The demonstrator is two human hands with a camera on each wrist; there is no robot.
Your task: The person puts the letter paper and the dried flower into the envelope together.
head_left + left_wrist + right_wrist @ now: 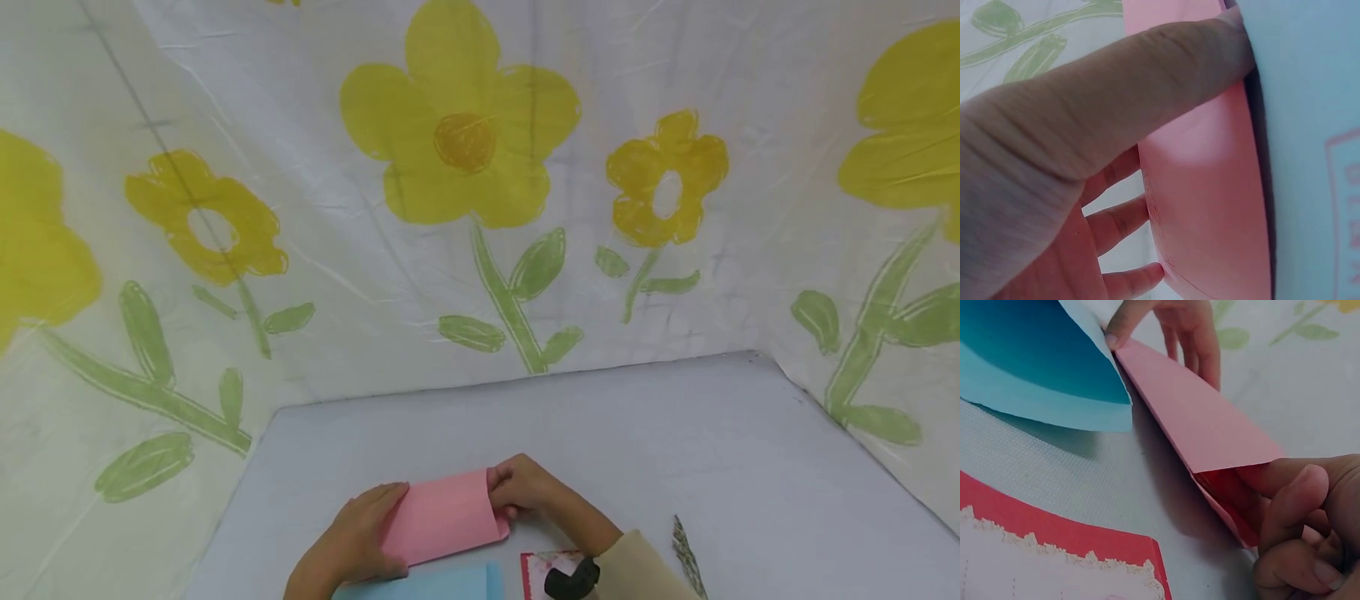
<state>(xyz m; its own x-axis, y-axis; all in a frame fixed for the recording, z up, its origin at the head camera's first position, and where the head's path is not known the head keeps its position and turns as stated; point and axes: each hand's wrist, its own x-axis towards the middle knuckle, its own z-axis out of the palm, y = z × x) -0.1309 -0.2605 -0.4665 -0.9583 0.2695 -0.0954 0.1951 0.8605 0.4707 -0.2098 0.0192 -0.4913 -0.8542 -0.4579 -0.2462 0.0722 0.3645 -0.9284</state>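
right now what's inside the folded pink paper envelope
The right hand has at least one finger inside the folded pink paper envelope, at its open end; anything deeper is hidden by the paper.

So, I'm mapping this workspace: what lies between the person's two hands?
The folded pink paper fills the stretch between the left hand and the right hand, which are at opposite ends of it; the head view shows this.

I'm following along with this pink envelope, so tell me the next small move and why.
Probably spread the open end of the pink envelope a little wider with the right hand: at least one of its fingers reaches inside, the opening is narrow, and the left hand holds the opposite end.
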